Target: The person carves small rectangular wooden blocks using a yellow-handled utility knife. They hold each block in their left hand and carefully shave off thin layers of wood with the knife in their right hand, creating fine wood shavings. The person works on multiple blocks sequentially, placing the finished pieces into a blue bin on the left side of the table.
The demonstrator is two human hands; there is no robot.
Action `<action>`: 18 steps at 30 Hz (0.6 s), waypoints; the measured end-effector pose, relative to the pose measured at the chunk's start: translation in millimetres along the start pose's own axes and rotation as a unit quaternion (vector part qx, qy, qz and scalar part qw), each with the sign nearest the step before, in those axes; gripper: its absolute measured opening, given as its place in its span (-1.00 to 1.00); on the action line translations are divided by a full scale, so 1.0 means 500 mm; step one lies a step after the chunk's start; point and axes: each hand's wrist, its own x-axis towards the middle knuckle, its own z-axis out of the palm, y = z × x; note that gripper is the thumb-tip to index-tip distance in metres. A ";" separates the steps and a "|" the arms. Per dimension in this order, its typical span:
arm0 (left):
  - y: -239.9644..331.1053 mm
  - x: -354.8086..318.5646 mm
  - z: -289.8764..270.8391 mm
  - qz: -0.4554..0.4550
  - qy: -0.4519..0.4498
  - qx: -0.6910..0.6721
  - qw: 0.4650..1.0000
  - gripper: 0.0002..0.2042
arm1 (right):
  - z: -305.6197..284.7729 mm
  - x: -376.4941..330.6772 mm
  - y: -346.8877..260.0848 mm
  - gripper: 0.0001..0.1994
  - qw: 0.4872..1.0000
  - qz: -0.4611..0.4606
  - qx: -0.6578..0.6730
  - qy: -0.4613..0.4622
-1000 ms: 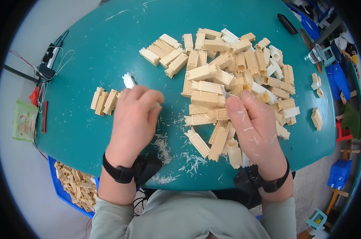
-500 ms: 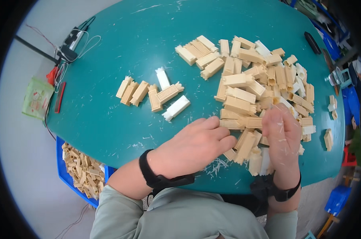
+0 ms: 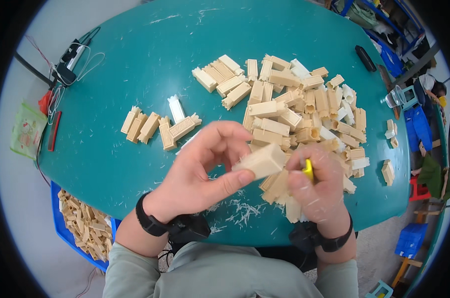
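Note:
My left hand (image 3: 197, 171) pinches a cream rectangular plastic piece (image 3: 263, 162) between thumb and fingers, holding it up over the table with its smooth end turned right. Close beside that end, my right hand (image 3: 320, 191) is closed around a small tool with a yellow part (image 3: 308, 170); its working tip cannot be made out. Behind both hands spreads a heap of similar cream and white pieces (image 3: 272, 109), many with jagged ends. A smaller group of these pieces (image 3: 148, 128) lies left of my left hand. Thin pale shavings (image 3: 245, 211) litter the surface below the held piece.
The green table (image 3: 150, 54) has a curved edge. A blue crate (image 3: 61, 223) full of cream pieces stands at lower left. A power strip (image 3: 75, 57) with cables sits at the far left edge. A black object (image 3: 365, 58) and a clear bottle (image 3: 394, 97) are at right.
My left hand has lifted a cream piece up off the table and moved left. My right hand has come nearer, its yellow tool now showing. The whole view has shifted slightly.

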 end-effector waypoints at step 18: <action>-0.037 -0.011 0.043 0.045 0.068 0.000 0.997 -0.65 | 0.028 -0.009 0.015 -0.71 1.000 -0.015 -0.003 -0.004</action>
